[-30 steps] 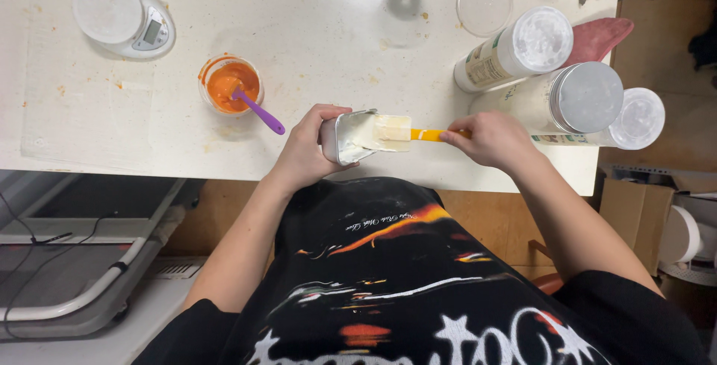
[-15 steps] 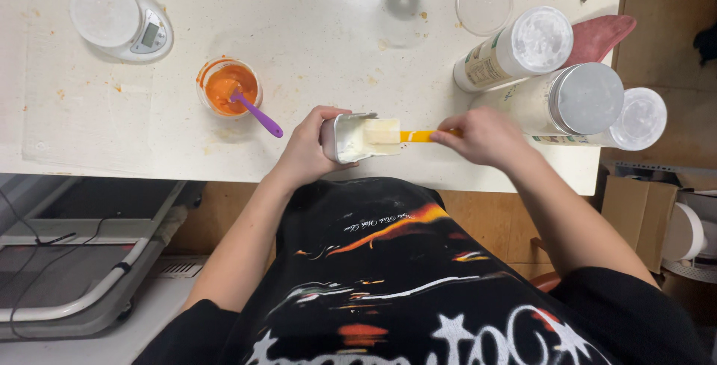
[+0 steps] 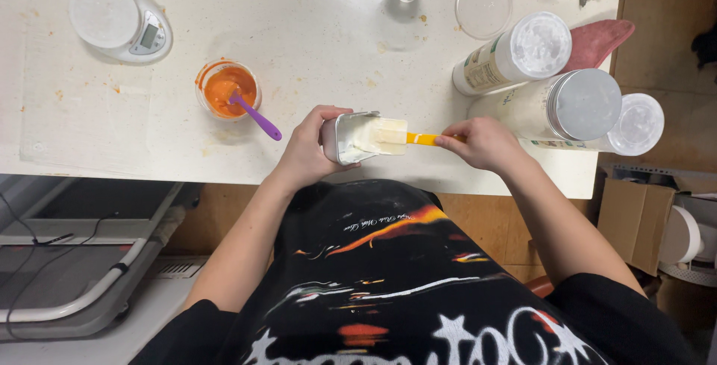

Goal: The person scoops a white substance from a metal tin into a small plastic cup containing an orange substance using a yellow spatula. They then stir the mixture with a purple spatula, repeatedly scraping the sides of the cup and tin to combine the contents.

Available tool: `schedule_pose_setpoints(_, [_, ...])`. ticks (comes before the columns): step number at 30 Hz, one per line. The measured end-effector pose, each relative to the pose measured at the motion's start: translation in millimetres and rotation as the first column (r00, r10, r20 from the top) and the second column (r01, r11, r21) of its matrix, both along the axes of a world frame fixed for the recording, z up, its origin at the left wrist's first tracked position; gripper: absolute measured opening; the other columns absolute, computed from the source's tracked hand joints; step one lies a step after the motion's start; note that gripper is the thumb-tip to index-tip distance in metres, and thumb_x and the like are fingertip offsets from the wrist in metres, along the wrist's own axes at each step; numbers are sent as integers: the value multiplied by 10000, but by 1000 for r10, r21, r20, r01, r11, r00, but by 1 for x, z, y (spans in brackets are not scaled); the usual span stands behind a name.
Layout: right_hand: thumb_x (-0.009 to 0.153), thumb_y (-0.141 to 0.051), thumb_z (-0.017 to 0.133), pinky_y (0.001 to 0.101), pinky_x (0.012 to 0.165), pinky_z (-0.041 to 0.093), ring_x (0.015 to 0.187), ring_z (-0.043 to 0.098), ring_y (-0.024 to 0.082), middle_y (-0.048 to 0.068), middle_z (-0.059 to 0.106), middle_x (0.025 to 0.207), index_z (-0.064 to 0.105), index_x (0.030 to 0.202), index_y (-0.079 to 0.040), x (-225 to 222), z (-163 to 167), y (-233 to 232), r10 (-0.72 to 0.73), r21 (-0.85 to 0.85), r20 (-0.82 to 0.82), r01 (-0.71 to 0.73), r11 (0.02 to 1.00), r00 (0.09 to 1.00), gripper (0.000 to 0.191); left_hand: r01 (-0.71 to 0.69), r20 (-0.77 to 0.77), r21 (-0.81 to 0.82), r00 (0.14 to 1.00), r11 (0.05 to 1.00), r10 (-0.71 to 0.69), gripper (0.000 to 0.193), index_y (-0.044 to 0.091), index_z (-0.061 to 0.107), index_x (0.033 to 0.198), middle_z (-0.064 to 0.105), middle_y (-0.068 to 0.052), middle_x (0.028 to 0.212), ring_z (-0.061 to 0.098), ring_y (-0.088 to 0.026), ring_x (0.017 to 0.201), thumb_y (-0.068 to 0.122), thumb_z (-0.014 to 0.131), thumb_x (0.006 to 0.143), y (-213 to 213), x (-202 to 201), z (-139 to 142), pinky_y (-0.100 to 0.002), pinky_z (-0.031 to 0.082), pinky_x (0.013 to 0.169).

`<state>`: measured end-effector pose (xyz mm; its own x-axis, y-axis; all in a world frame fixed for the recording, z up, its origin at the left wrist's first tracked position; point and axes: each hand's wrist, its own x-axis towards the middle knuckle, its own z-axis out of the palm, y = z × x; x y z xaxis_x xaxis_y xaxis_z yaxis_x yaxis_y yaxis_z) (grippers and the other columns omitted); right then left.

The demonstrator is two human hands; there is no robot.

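My left hand point(image 3: 310, 148) is gripping a tin point(image 3: 349, 137), my right hand point(image 3: 485, 143) a spatula point(image 3: 392, 136); the white table point(image 3: 314, 29) is showing orange stains; a scale point(image 3: 119, 22) is sitting far left.

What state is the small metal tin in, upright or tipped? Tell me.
Tipped. The left hand holds the metal tin on its side, mouth toward the right hand, whose yellow-handled spatula reaches inside.

The left hand point(image 3: 310, 152) grips a small metal tin point(image 3: 345, 139) tipped on its side at the table point(image 3: 314, 22) edge. The right hand point(image 3: 485, 143) holds a yellow-handled spatula point(image 3: 396, 136), its pale blade inside the tin's mouth. A cup of orange paste point(image 3: 228, 89) with a purple spoon point(image 3: 258, 117) stands nearby.
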<state>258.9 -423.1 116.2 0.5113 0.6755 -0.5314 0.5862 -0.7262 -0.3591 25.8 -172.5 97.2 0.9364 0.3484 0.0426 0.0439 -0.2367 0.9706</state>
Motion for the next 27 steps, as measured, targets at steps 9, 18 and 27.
schedule_pose_setpoints(9, [908, -552, 647, 466, 646, 530, 707, 673, 333, 113, 722, 735, 815, 1030, -255, -8, 12, 17, 71, -27, 78, -69, 997, 994, 363, 24, -107, -22, 994, 999, -27, 842, 106, 557, 1287, 716, -60, 1163, 703, -181, 1054, 188, 1007, 580, 4, 3, 3, -316, 572, 916])
schedule_pose_setpoints(18, [912, -488, 670, 442, 585, 503, 606, 643, 315, 108, 702, 677, 817, 995, -214, -21, 28, 36, 81, 98, 0, -81, 992, 997, 321, 45, -31, -35, 998, 998, -46, 851, 80, 531, 1289, 701, -79, 1241, 684, -193, 1152, 192, 1013, 596, 5, 9, -10, -330, 545, 1000])
schedule_pose_setpoints(27, [922, -361, 714, 338, 509, 434, 512, 533, 168, 64, 654, 605, 809, 997, -116, -21, 12, 31, -9, 287, -241, 80, 955, 970, 273, 54, -30, -272, 997, 961, -64, 867, 78, 499, 1295, 635, -63, 1334, 614, -183, 1262, 85, 1002, 588, 16, 8, -10, -351, 513, 1113])
